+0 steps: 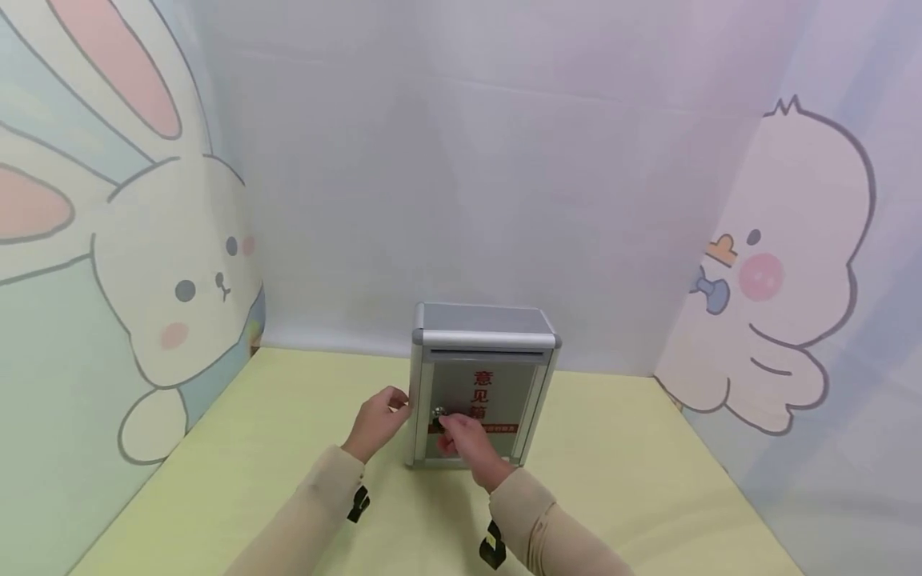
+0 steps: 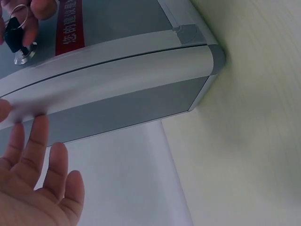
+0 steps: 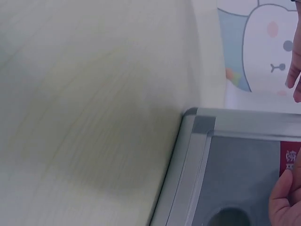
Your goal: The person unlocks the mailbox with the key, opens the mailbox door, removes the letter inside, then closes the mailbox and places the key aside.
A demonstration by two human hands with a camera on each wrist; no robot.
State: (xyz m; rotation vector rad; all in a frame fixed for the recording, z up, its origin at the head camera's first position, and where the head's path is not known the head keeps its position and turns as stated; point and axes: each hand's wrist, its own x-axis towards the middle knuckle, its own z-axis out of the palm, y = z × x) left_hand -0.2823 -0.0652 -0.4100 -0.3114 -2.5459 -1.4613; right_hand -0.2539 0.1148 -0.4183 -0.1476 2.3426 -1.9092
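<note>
A grey suggestion box (image 1: 490, 317) with silver edges stands upright on the table, red characters down its front and a slot near the top. My right hand (image 1: 471, 448) pinches a black-headed key (image 2: 14, 35) at the round lock (image 2: 24, 55) on the left part of the front panel. A thin metal ring hangs from the key. Beside the box's left side is my left hand (image 1: 378, 420), its fingers loosely bent; in the left wrist view the fingertips reach the silver side frame. The right wrist view shows only part of my right hand, without the key.
The box rests on a pale yellow tabletop (image 1: 612, 472). A whitish curtain (image 1: 468, 176) hangs right behind it. Cartoon-printed sheets, a rabbit (image 1: 180, 272) at left and a white chick (image 1: 799, 240) at right, wall in the sides.
</note>
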